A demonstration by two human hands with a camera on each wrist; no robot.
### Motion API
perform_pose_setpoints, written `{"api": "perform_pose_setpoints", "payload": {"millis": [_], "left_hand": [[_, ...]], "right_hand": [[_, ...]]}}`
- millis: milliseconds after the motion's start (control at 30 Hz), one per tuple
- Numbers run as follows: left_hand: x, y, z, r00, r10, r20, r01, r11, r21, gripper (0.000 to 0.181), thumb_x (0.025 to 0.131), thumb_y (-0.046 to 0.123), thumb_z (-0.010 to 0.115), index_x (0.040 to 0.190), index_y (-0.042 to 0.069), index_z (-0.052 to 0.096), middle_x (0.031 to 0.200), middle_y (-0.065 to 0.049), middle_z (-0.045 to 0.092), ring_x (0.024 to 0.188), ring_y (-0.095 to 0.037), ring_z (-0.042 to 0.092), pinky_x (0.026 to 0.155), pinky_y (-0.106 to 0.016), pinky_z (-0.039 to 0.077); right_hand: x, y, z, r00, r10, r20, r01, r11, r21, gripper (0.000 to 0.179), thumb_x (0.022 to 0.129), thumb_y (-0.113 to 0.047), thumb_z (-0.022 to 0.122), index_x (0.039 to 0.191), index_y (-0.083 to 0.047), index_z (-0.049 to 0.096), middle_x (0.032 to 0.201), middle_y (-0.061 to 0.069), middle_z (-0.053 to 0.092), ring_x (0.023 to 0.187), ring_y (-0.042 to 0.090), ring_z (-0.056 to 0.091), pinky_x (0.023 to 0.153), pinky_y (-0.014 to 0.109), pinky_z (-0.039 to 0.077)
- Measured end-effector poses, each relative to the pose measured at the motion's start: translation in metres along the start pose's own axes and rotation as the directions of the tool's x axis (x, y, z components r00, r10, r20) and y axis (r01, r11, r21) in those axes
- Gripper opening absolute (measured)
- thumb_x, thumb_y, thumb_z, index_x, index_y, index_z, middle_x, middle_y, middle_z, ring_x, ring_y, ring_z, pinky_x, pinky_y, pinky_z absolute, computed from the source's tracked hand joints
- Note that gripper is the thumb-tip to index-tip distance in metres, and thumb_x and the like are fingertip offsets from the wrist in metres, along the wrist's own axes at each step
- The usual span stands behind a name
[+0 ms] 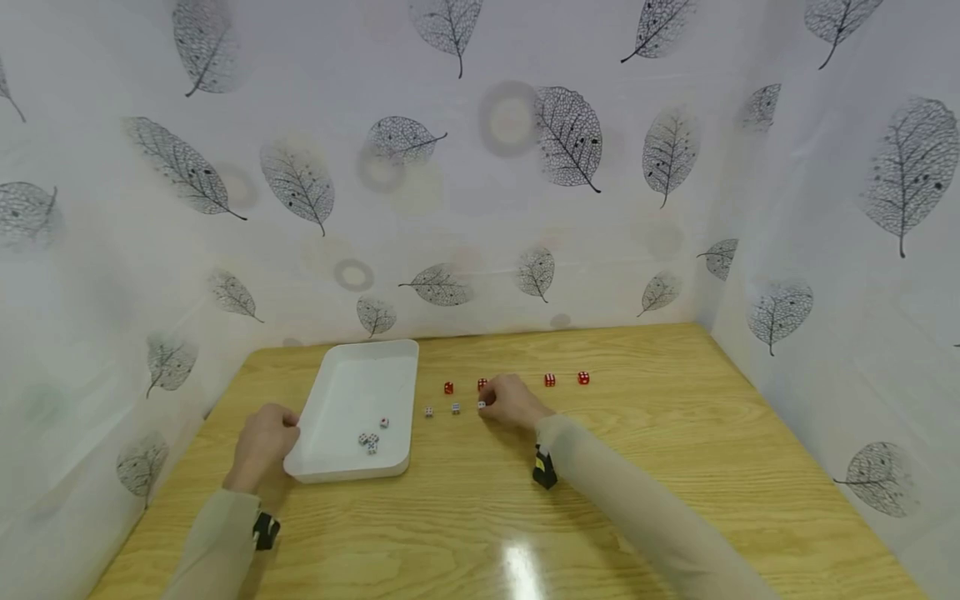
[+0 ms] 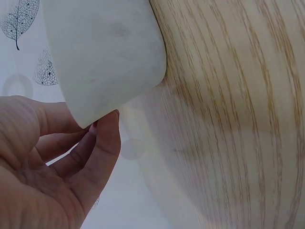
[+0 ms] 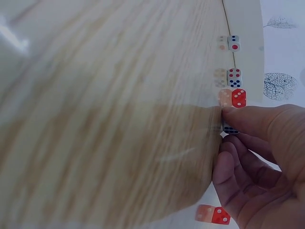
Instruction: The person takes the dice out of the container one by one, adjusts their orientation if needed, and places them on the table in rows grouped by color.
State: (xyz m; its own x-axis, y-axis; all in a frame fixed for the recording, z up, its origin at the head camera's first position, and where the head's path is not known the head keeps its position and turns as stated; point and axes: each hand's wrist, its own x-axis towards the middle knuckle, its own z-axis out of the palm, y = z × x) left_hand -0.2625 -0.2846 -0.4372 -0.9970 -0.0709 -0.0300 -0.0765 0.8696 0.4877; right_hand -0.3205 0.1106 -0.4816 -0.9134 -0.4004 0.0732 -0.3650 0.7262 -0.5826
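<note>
My left hand (image 1: 262,442) grips the near left rim of a white tray (image 1: 352,367), thumb and fingers pinching its edge in the left wrist view. Several white dice lie inside the tray toward its near end, one of them a die (image 1: 384,422) a little apart from the others. My right hand (image 1: 513,402) pinches a white die (image 3: 230,129) between thumb and fingers at the tabletop. To its left, two more white dice, one die (image 1: 429,412) and another die (image 1: 455,408), stand in line with it on the table.
Behind the white dice runs a row of red dice, including a left die (image 1: 448,387), a die (image 1: 482,383) close behind my fingers, and two on the right, a die (image 1: 550,380) and a die (image 1: 583,377). A leaf-patterned curtain (image 1: 465,225) encloses the wooden table (image 1: 637,433).
</note>
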Motion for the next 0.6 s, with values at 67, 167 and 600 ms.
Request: {"api": "perform_pose_setpoints", "payload": {"millis": [67,167,600], "left_hand": [[0.0001,0.0000,-0.0001,1.000,0.003,-0.002,-0.003,1.000,0.000,0.027,0.085,0.002,0.051,0.102,-0.012,0.066,0.098,-0.027,0.068,0.079,-0.030,0.063,0.061,-0.038,0.050],[-0.0003,0.0002,-0.0008,1.000,0.009,-0.001,-0.009,1.000,0.000,0.028,0.085,0.003,0.050,0.103,-0.012,0.066,0.099,-0.028,0.067,0.079,-0.030,0.063,0.062,-0.038,0.050],[0.0006,-0.0007,-0.0005,1.000,0.002,0.002,-0.002,1.000,0.002,0.028,0.085,0.003,0.050,0.103,-0.012,0.066,0.098,-0.027,0.067,0.079,-0.030,0.063,0.060,-0.038,0.049]], "right_hand": [[0.0004,0.0002,0.0001,1.000,-0.003,0.000,0.003,1.000,-0.001,0.007,0.084,-0.010,0.074,0.091,-0.007,0.075,0.087,0.002,0.070,0.079,0.011,0.060,0.073,0.029,0.052],[0.0005,0.0006,0.0005,1.000,-0.008,-0.002,0.008,1.000,-0.005,0.008,0.084,-0.010,0.074,0.091,-0.007,0.076,0.087,0.002,0.070,0.079,0.010,0.060,0.073,0.028,0.052],[-0.0026,0.0011,-0.0008,1.000,-0.021,-0.007,0.021,1.000,-0.014,0.013,0.085,-0.012,0.074,0.096,-0.006,0.076,0.092,0.004,0.071,0.083,0.012,0.063,0.076,0.029,0.053]]}}
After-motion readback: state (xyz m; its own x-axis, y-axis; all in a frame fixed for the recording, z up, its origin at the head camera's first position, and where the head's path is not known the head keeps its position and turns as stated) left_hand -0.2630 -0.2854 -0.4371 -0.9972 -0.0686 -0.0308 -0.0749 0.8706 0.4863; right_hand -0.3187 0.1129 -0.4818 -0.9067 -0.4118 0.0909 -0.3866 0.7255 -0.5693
